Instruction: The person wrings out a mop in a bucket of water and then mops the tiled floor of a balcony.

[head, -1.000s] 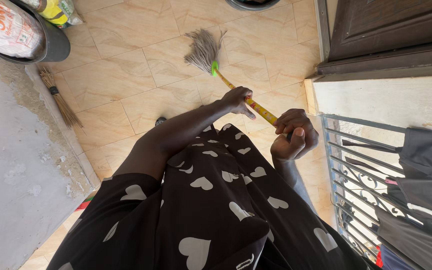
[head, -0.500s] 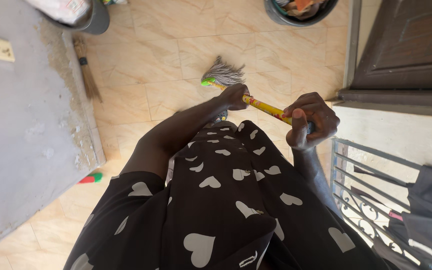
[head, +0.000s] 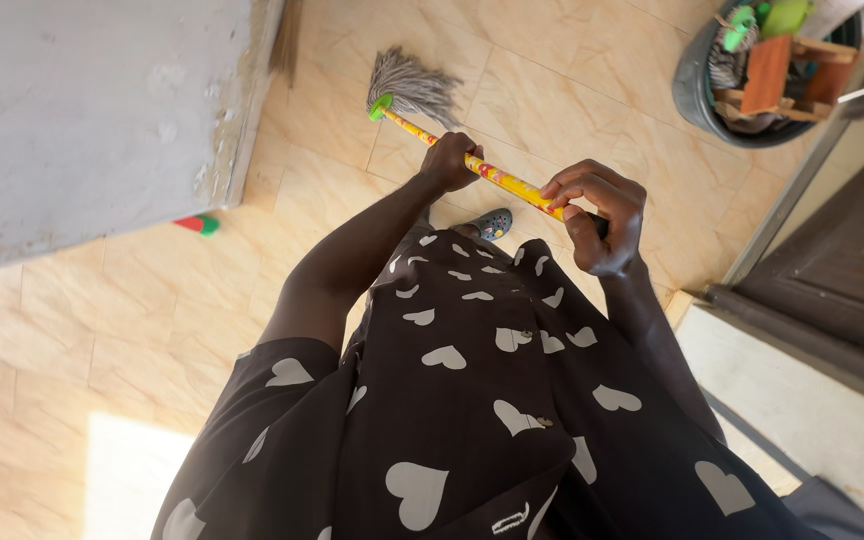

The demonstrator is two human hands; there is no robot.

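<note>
left hand [head: 449, 160] fisted, arm outstretched, right hand [head: 597, 215] clenched

Mop head [head: 409, 85] now nearer the grey wall [head: 92, 110]

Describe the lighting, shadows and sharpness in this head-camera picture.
Head view: soft, even daylight; a bright sunlit patch lies on the tiled floor at lower left. Mop head, left hand and right hand are sharp. The wide lens bends the grey wall edge, and the bucket leans.
</note>
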